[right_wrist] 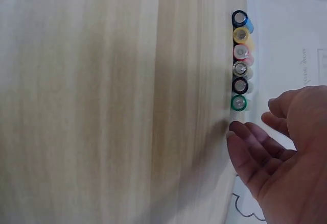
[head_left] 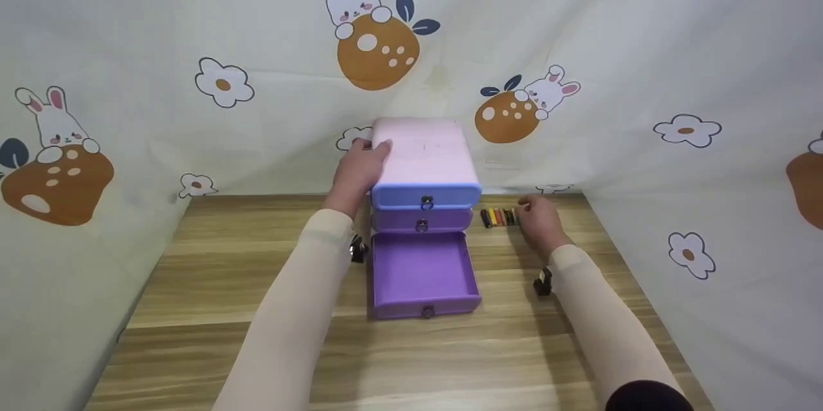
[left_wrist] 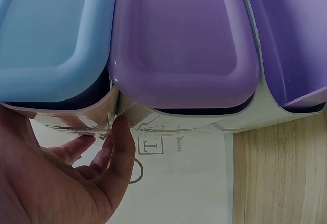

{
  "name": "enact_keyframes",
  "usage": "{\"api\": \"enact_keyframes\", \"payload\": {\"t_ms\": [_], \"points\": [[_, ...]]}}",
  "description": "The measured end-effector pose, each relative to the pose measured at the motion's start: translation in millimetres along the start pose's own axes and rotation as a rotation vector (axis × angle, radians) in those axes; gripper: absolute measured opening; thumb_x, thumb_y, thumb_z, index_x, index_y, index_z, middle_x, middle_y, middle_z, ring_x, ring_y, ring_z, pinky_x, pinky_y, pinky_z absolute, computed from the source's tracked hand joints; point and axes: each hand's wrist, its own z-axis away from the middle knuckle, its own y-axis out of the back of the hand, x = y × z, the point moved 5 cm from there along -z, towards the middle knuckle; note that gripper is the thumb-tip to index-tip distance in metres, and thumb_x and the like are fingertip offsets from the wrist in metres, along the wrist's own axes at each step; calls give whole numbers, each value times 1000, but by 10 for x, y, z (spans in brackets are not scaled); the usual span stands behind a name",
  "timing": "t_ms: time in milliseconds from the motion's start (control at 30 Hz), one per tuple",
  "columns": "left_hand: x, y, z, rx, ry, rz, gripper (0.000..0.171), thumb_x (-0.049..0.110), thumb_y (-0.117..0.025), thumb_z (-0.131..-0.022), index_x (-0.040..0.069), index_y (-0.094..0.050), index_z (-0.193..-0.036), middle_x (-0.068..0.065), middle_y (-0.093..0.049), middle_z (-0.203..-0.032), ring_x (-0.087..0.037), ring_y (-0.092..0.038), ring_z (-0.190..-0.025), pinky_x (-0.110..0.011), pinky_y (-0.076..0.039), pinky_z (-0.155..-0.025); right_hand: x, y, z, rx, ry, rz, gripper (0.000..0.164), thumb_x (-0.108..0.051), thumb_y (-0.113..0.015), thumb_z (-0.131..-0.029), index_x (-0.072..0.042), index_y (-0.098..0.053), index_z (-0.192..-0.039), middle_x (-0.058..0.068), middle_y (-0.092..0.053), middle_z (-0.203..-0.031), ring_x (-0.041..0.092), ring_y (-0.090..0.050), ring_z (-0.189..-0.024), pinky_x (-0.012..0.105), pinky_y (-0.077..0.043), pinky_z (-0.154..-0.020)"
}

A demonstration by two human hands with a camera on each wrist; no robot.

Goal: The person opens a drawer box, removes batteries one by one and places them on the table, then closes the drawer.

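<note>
A small drawer unit with a pink top [head_left: 427, 154] stands against the back of the table. Its blue top drawer [head_left: 398, 197] and purple middle drawer [head_left: 392, 221] are pushed in; the purple bottom drawer [head_left: 421, 269] is pulled out, with a bare floor. My left hand [head_left: 360, 170] rests against the unit's upper left side, fingertips [left_wrist: 122, 127] touching its wall in the left wrist view. Right of the unit, several batteries [right_wrist: 241, 52] with coloured ends lie side by side in a row. My right hand [head_left: 540, 221] is beside the row's right end, fingers loosely bent, holding nothing.
The wood-grain table [head_left: 257, 295] is bounded by a printed cloth [head_left: 270, 134] at the back and both sides. The pulled-out drawer juts toward me between my forearms. A dark round object [head_left: 649, 396] shows at the lower right edge.
</note>
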Motion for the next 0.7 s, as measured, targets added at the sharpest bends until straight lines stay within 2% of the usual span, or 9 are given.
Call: {"api": "enact_keyframes", "payload": {"t_ms": [167,400,700], "points": [[-2,-5,-1,6,-10,-2,79,66,-52,-108,10,-47,-164,-19,-49,-167,-38,-45,-153,-55,-37,-125,-146,27,139,-23,43,-7,39,-23,-50,-114,1,-60,-144,21,-64,-134,33,-64,-108,49,-56,-90],[-3,4,3,0,-6,14,78,66,-52,-108,11,-47,-163,-18,-51,-166,-37,-47,-152,-55,-39,-124,-522,38,421,25,164,56,32,-19,-62,-110,5,-66,-131,24,-70,-121,37,-68,-109,53,-57,-94],[-20,-2,-20,-14,0,1,80,68,-52,-107,12,-46,-164,-16,-51,-166,-35,-46,-153,-52,-38,-124,-905,-6,920,23,303,25,15,-16,-72,-106,-2,-74,-111,10,-74,-100,26,-68,-92,47,-59,-86]]}}
